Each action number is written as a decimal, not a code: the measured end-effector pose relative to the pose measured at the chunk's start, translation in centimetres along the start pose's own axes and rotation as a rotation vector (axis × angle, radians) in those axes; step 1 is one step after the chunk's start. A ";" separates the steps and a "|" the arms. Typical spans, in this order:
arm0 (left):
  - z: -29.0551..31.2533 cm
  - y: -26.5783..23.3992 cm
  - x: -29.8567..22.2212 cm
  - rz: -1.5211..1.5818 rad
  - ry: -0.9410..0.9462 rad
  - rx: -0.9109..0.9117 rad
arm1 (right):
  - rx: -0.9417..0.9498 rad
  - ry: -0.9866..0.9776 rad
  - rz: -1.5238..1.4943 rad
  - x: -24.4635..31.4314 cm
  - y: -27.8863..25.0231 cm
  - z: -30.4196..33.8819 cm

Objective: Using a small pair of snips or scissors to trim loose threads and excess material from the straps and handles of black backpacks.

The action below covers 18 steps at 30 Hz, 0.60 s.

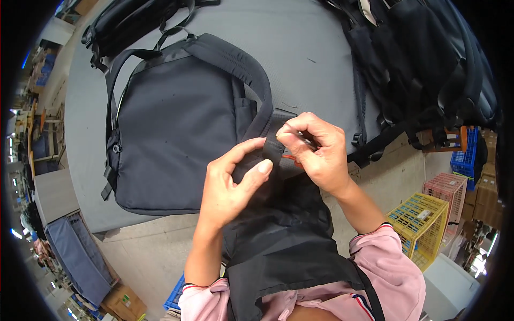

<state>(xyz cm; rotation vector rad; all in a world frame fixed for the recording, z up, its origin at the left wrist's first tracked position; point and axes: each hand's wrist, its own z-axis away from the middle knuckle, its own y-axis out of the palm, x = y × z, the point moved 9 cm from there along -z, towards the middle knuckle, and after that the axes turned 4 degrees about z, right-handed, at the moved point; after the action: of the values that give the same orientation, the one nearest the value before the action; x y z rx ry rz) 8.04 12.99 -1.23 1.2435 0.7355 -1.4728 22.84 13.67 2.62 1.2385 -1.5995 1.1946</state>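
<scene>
A black backpack [171, 134] lies on the grey table, its padded shoulder strap [235, 61] curving toward my hands. My left hand [227, 182] is closed on the black webbing strap [274, 150], thumb and forefinger pinching it near the table's front edge. Just to the right, my right hand [318, 152] is closed too, its fingertips touching the same webbing. Within its palm sits a small dark tool [309, 141]; an orange-red piece [290, 158] shows below the fingers. The fingers hide most of this tool, so its kind is unclear.
More black bags are heaped at the table's [316, 59] right [407, 59], straps hanging over the edge. Another black bag [134, 24] lies at the far left. Yellow [420, 222], pink [447, 190] and blue crates [465, 155] stand on the floor to the right.
</scene>
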 end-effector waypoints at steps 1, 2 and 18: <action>0.0 0.0 0.0 0.015 -0.009 -0.012 | 0.017 0.109 -0.100 -0.7 0.1 0.4; 0.0 -0.1 0.1 0.031 -0.018 -0.024 | 0.016 0.109 -0.099 -1.0 0.5 0.6; -0.8 0.3 0.5 0.060 0.013 -0.029 | 0.069 0.283 -0.290 -3.5 1.1 2.2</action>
<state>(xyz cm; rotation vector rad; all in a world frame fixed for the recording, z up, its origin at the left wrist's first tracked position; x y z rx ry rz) 8.66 13.50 -1.88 1.2443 0.7197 -1.4019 22.51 12.52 -1.48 1.2334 -1.1391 1.1855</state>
